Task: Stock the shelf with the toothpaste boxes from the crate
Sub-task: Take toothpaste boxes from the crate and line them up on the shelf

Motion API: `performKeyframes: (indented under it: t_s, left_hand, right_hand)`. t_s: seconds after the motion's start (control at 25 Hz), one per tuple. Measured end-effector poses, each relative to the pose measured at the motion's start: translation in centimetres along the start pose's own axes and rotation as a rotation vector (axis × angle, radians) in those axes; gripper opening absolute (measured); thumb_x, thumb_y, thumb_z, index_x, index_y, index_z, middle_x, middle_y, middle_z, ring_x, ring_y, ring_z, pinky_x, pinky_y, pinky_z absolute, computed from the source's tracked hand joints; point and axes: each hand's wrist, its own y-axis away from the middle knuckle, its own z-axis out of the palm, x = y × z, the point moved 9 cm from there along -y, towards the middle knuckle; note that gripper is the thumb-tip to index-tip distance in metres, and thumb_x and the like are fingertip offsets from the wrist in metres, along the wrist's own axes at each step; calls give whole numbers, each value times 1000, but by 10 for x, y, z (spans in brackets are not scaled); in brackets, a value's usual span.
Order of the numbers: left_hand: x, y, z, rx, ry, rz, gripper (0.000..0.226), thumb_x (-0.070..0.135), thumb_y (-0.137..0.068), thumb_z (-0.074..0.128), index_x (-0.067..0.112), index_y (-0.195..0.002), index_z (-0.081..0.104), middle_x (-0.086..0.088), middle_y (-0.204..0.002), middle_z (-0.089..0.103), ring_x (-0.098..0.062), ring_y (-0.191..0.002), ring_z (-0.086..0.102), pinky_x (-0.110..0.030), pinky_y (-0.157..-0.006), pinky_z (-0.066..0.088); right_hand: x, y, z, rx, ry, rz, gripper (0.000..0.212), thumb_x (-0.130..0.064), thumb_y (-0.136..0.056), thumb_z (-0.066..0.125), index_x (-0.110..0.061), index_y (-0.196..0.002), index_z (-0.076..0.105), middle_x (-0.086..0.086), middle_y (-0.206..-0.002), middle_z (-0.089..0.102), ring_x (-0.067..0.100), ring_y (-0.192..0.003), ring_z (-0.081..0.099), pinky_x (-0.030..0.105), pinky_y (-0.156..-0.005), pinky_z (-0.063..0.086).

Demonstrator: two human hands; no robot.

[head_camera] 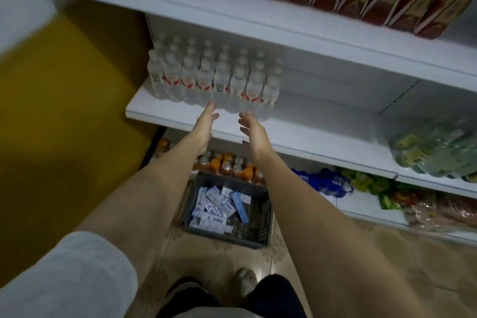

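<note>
Head view shows both hands, left (204, 126) and right (251, 131), empty with fingers spread at the bottles (214, 80) on the shelf (309, 134), probably clearing room, while the boxes (216, 206) wait in the crate (263, 214) below, needing a reach down.

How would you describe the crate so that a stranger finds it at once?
Start at the white shelf that carries the water bottles. Look down to the tiled floor in front of it: the crate stands there. It is dark grey plastic and holds loose white-and-blue toothpaste boxes.
</note>
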Motion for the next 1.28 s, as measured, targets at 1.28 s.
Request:
performKeyframes:
  t_s: [1.28]
  left_hand:
    - [-703,-296,114,306,222,-546,43,26,-94,56,10,-133,48,-6,-121,62,-18,-103,61,-31,-87,51]
  right_hand:
    - [686,-304,-119,-253,535,482,43,-14,-98,49,-12,-141,46,11,-135,56,20,-115,56,30,-93,49]
